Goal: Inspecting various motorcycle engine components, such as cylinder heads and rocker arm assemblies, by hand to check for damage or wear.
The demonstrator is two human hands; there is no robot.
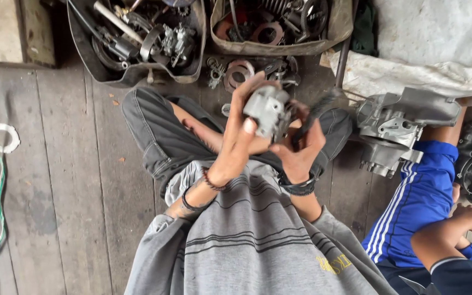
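Between both hands' fingers sits a grey metal part (gripped).

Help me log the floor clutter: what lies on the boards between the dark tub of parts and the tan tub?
In the head view, between the dark tub and the tan tub lie loose metal parts: round rusty gaskets and small fittings.

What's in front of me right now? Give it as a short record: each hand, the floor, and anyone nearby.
left hand: wraps a small grey metal engine part, held up over the lap
right hand: at the part's right side, holding a dark blurred tool
floor ahead: two tubs of metal parts, loose rings
right side: grey engine casing on the wooden floor
nearby: a second person in blue shorts
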